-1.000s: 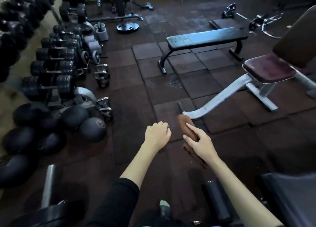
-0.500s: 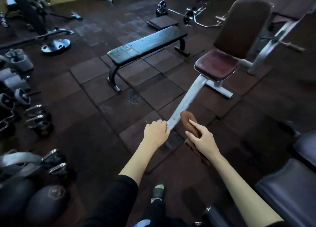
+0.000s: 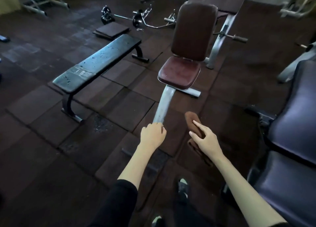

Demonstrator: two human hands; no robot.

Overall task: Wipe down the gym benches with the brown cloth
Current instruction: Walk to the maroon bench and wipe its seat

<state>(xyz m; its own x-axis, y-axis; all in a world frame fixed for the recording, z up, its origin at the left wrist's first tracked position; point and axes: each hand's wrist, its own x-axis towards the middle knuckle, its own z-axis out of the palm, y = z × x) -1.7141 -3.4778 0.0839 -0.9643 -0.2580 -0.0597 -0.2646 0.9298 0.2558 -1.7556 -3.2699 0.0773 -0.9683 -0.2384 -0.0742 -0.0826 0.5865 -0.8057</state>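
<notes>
My right hand grips the folded brown cloth, held in the air above the floor mats. My left hand is a closed fist holding nothing, just in front of the grey front leg of the maroon seat bench. That bench stands ahead with an upright maroon backrest. A flat black bench with a scuffed top lies to its left. A dark padded bench fills the right edge.
Dark rubber floor tiles cover the ground. A loaded barbell and a curl bar lie on the floor behind the flat bench, beside stacked mats. Grey machine frames stand at the back. My feet show below.
The view has swung right, away from the dumbbell rack and medicine balls, bringing the maroon seat bench straight ahead and closer. Both hands keep their pose, the right still gripping the cloth.
</notes>
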